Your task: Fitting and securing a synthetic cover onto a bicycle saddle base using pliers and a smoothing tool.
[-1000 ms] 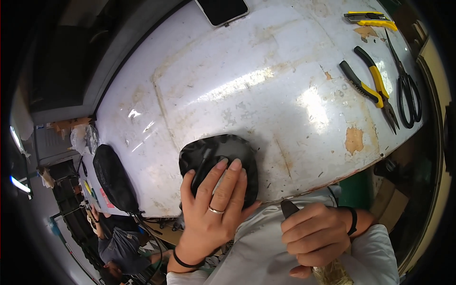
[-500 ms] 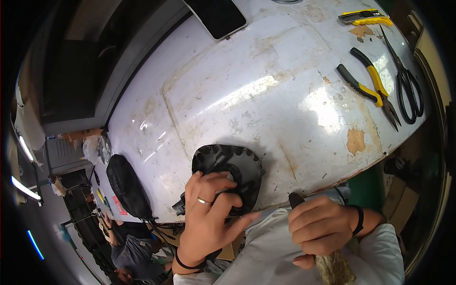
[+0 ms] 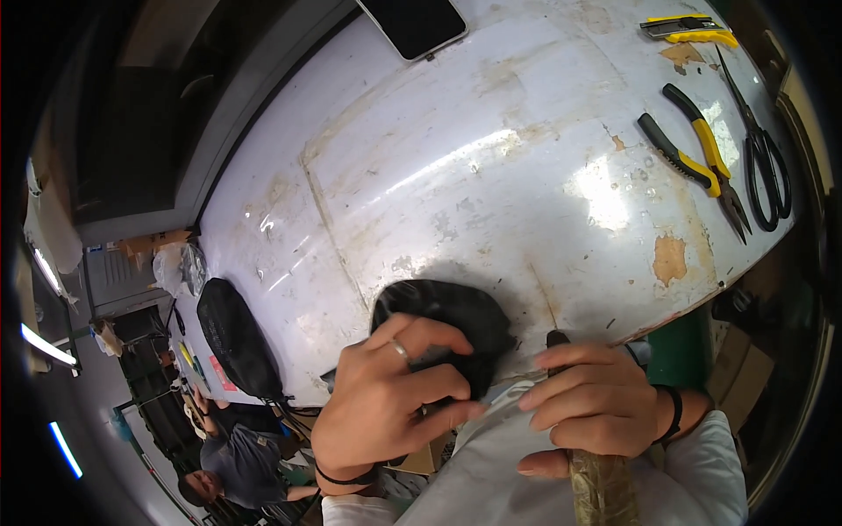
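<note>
Far left, past the edge of the worn white surface (image 3: 491, 175), another person (image 3: 230, 456) sits low down, out of the action. A long black pouch (image 3: 235, 337) lies on the surface's left end, well apart from the work.

Now the left hand (image 3: 390, 408), ring on one finger, black band at the wrist: its fingers curl over the near rim of a crumpled black cloth piece (image 3: 447, 320) and pinch a fold of it against the thumb. The cloth sits right at the front edge of the surface, partly hanging toward the person's lap.

Just beside it, the right hand (image 3: 592, 403) is closed tight round a dark-tipped tool (image 3: 559, 338) whose wrapped handle (image 3: 601, 486) runs down out of the fist. The tip stands close to the cloth's right edge; whether it touches, I cannot tell.

My judgement: this goes well if the left hand keeps the cloth taut and flat on the surface, fingers clear of the tool's tip, and the right hand works in short controlled strokes away from the body.

Further right lie yellow-handled pliers (image 3: 693, 167), black scissors (image 3: 761, 158) and, up top, a yellow utility knife (image 3: 688, 28), all untouched. A dark phone (image 3: 412, 22) rests at the far edge.
</note>
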